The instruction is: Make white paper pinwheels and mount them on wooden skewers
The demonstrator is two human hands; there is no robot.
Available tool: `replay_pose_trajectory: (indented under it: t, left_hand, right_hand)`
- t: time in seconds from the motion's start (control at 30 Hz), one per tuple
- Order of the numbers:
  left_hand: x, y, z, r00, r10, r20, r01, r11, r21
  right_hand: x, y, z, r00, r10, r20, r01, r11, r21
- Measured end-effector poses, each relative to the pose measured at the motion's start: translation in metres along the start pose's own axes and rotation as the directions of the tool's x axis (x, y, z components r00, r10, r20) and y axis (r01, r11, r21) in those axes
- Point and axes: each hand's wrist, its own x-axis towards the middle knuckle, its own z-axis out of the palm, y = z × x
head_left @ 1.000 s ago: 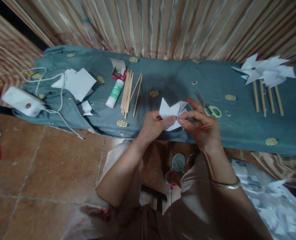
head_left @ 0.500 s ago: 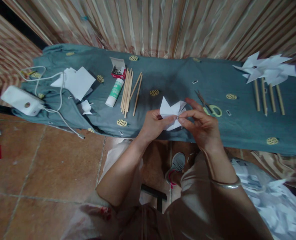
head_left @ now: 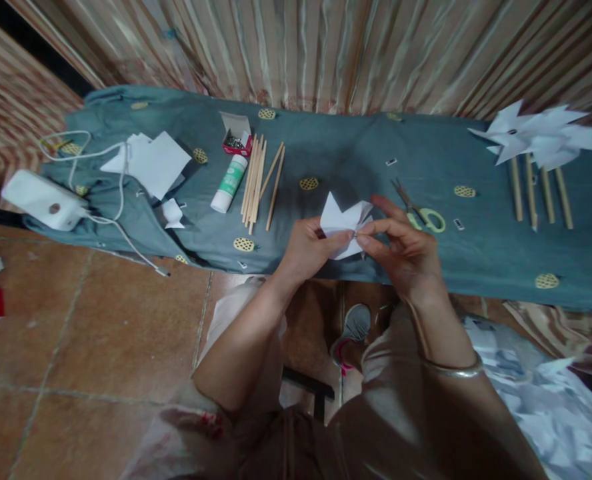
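Note:
Above the near edge of the cloth, a white paper pinwheel with folded points is held between my hands. My left hand is closed on its left side, the thumb lying across the front near the centre. Thumb and index finger of my right hand pinch a tiny shiny metal pin at the pinwheel's middle; the fingertips partly cover it. The other right fingers stay raised behind the paper. Just beyond that hand lie scissors with light green handles.
Left of centre are loose wooden sticks, a glue stick and an open red box of small metal pieces. Paper sheets and a white power strip with cables lie further left. Finished pinwheels on sticks rest at right.
The hands keep the same grip on the pinwheel, with hardly any movement at the centre. The view has shifted very slightly.

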Motion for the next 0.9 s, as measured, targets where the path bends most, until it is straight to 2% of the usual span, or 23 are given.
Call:
replay_pose_trajectory:
  t: [0.47,0.9]
  left_hand:
    - [0.0007,-0.0007,-0.0004,1.000,0.016,0.003,-0.016,0.998,0.057]
    - [0.0016,0.0003,0.0027,0.999,-0.003,-0.036,0.006,0.996,0.092]
  right_hand:
    - [-0.0004,0.0016,0.0011,1.000,-0.022,-0.007,0.022,1.000,0.019]
    - [-0.0013,-0.0011,0.0014,1.000,-0.026,-0.004,0.026,1.000,0.007]
